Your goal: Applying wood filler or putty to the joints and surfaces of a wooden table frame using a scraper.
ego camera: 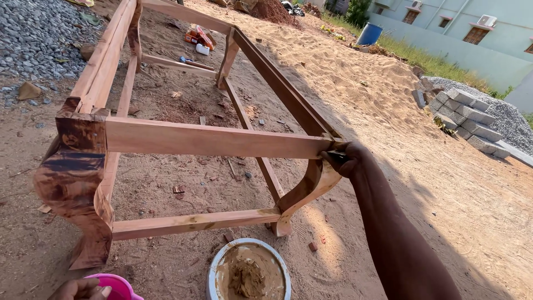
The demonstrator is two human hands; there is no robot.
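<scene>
The wooden frame [211, 139] stands on sandy ground, running from the near left away towards the far middle; its near cross rail lies level between two curved legs, the left leg [75, 178] stained dark in patches, the right leg [305, 189] paler; a lower rail joins the same two legs closer to the ground. The right hand [347, 158] reaches in from the near right and presses on the top right corner of the frame, where the cross rail meets the long side rail; the fingers are curled closed round something small and dark at the joint, though what it is cannot be made out. The left hand [80, 289] shows only in part at the bottom edge, its fingers resting on the rim of a pink bowl [119, 286]; whether it grips the bowl or merely touches it cannot be told. Just to the right of that bowl, near the frame's right leg, sits a round metal bowl [248, 269] of brown paste. Inside the far end of the frame lie small packets and a tool [197, 39] on the dirt; grey gravel [39, 39] lies at the far left; a stack of concrete blocks [463, 114] stands at the far right, with a blue barrel [369, 33] and a pale building [472, 33] beyond.
</scene>
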